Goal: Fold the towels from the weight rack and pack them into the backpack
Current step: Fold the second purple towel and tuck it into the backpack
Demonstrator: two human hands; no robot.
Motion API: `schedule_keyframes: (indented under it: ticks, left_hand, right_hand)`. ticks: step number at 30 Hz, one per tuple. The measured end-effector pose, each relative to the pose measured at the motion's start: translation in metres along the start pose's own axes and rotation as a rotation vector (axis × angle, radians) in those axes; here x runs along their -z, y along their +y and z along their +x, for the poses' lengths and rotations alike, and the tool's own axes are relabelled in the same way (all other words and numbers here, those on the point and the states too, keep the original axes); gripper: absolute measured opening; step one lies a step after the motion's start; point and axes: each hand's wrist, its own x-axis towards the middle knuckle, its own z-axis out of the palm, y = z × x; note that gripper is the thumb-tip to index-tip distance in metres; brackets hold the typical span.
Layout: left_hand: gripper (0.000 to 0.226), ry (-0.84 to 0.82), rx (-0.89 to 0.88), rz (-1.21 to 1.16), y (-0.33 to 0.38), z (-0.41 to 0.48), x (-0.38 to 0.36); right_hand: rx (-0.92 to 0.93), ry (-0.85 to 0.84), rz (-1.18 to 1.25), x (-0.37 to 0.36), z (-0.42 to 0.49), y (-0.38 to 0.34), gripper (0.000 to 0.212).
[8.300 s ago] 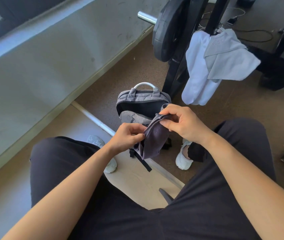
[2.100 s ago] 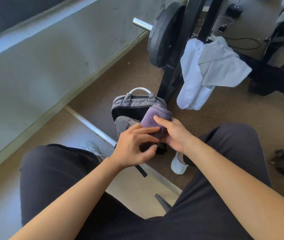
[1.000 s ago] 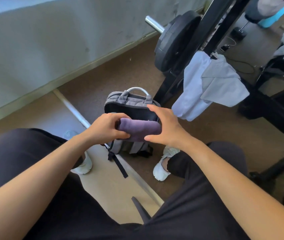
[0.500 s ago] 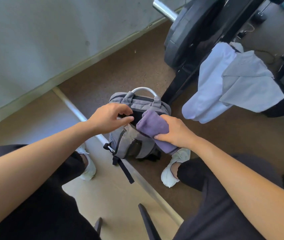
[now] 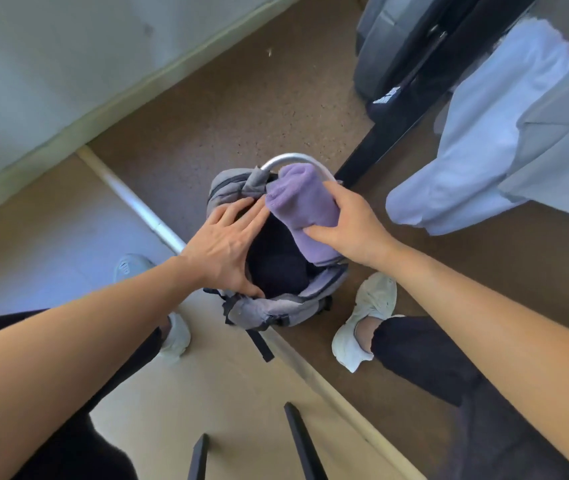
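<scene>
So the purple towel (image 5: 302, 206) is folded up into a chunky roll and sits right at the mouth of the backpack (image 5: 276, 308), lower end dipping inside the opening and top end poking up by the curved carry handle (image 5: 286, 159). The right hand (image 5: 352, 226) has it wrapped, fingers over the far side and thumb on the near side, which I'd guess is to stop the roll springing loose while it goes in. The left hand (image 5: 224, 247) isn't gripping anything: fingers fairly straight and spread, flat against the left edge of the opening with the thumb down at the near rim, looks like it's there to hold the mouth wide so the towel doesn't snag (soft bags love to flop shut on you). The inside of the bag is just dark, so I can't tell what's in there. The backpack stands upright on the brown floor between the person's two white shoes (image 5: 366, 320), close enough to reach while sitting. Off to the right, the weight rack (image 5: 397, 126) has a pale towel (image 5: 477, 140) and a grey towel (image 5: 560, 157) draped over it, unfolded, so I'd say this is the first of three and there's plenty left to do.
</scene>
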Motion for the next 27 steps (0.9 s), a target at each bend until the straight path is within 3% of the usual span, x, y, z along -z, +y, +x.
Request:
schedule_keyframes:
  ticks: [5, 9, 14, 16, 21, 27]
  left_hand:
    - [0.147, 0.024, 0.02, -0.005, -0.001, -0.003, -0.012]
    - [0.153, 0.0, 0.062, 0.019, -0.005, -0.003, -0.01]
    - [0.156, -0.031, 0.077, 0.023, -0.004, 0.001, -0.006]
    - [0.157, -0.033, 0.082, 0.018, -0.005, 0.003, -0.005]
    - [0.158, -0.038, 0.093, -0.008, -0.004, 0.009, -0.004]
    - [0.155, -0.032, 0.111, -0.016, -0.002, 0.011, -0.001]
  right_hand:
    - [-0.039, -0.089, -0.012, -0.055, 0.009, 0.039, 0.035]
    - [-0.176, -0.269, -0.337, -0.071, 0.01, 0.076, 0.029]
    - [-0.15, -0.281, -0.44, -0.086, 0.012, 0.087, 0.032]
    - [-0.122, -0.291, -0.476, -0.091, 0.014, 0.088, 0.038]
    - [-0.072, -0.356, -0.57, -0.09, 0.014, 0.093, 0.08]
    - [-0.064, -0.303, -0.48, -0.075, 0.001, 0.08, 0.075]
